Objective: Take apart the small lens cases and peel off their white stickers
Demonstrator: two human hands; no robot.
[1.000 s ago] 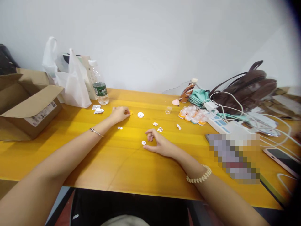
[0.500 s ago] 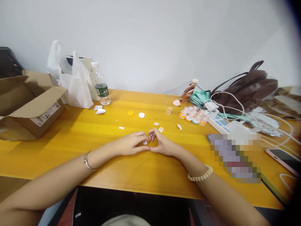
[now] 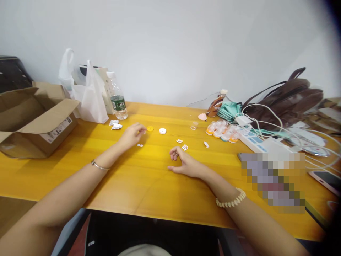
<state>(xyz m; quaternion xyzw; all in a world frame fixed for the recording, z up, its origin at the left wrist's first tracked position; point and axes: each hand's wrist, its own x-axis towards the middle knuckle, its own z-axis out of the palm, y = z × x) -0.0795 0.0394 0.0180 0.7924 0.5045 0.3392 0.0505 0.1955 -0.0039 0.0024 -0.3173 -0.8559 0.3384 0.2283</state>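
Note:
My left hand [image 3: 131, 136] is over the left middle of the table, its fingers bent and drawn together; what they hold, if anything, is hidden. Its fingertips are right beside a yellow disc [image 3: 150, 128]. A round white plastic piece [image 3: 162, 131] lies to the right of that disc. Below the left hand are small white dots [image 3: 140, 145]. My right hand [image 3: 185, 163] rests near the table's middle, thumb apart from its curled fingers, with nothing visible between them. Just beyond it lie white openwork pieces [image 3: 184, 147].
An open cardboard box [image 3: 57, 124], a white plastic bag [image 3: 92, 99] and a water bottle [image 3: 119, 101] stand at left. Toward the right are clear cups with orange rims [image 3: 222, 131], a power strip [image 3: 250, 139], tangled cables, a brown bag [image 3: 287, 97] and a phone [image 3: 326, 181].
My left hand has moved away from the right hand, up and left to the yellow disc. The small white disc between the hands no longer shows. My right hand has barely moved.

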